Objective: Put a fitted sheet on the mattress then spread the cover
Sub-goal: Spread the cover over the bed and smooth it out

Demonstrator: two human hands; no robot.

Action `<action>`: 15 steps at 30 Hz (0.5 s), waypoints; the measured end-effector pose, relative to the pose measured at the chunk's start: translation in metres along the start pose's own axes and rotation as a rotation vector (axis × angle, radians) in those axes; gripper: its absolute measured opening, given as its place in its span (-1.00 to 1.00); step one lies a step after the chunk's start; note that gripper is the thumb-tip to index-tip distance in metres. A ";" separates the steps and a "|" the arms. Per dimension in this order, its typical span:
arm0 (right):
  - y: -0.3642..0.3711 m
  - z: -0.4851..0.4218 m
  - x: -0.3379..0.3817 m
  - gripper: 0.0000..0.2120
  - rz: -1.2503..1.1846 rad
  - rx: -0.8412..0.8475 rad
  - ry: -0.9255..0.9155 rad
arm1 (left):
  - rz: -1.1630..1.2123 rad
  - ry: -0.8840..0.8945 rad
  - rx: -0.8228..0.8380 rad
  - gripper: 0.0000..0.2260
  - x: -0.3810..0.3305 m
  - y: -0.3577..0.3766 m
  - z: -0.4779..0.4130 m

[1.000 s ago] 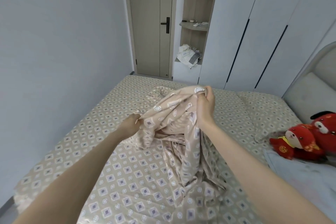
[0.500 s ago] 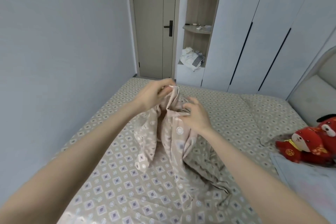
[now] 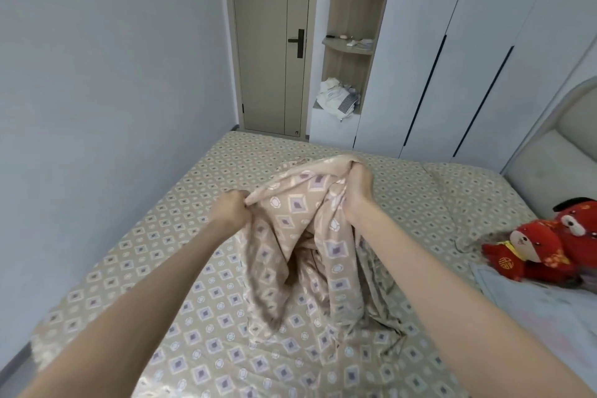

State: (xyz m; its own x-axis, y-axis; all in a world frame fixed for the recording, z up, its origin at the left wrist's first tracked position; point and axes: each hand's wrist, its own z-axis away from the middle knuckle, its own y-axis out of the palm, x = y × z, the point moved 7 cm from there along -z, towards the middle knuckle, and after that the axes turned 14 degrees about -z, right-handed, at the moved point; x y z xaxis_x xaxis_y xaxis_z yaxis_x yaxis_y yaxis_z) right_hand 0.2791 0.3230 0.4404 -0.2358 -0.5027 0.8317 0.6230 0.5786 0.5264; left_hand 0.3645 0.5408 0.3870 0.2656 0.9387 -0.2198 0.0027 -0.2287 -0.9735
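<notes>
Currently: fitted sheet [image 3: 200, 317] apparently on; my left hand [image 3: 230, 207], right hand [image 3: 358, 186] clutch bunched cover [image 3: 300, 236]; spreading likely needs hands apart.

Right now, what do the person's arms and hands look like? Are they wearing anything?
The left arm and right arm are bare as far as the picture shows, with no sleeves in sight. The left hand and right hand have no gloves. I can't see any rings, watch or bracelet on them either.
</notes>
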 end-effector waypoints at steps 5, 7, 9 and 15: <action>-0.036 -0.002 0.009 -0.73 0.000 -0.122 0.066 | 0.215 -0.210 0.082 -0.72 0.024 0.027 -0.011; -0.047 -0.008 0.007 -0.74 0.132 -0.148 0.061 | 0.338 -0.248 0.084 -0.71 0.024 0.030 -0.014; -0.058 -0.015 0.007 -0.79 0.334 -0.178 0.007 | 0.389 -0.248 0.018 -0.74 0.026 0.023 -0.018; -0.063 -0.022 -0.043 -0.58 0.978 0.180 0.003 | 0.048 0.011 0.202 -0.40 0.025 -0.002 -0.019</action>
State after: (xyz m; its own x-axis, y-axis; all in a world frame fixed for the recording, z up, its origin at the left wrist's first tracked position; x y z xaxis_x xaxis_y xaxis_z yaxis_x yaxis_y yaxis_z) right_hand 0.2660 0.2942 0.3681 0.3231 0.2464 0.9137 0.4195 0.8282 -0.3716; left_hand 0.3893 0.5594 0.3849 0.2710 0.9249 -0.2666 -0.2038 -0.2156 -0.9550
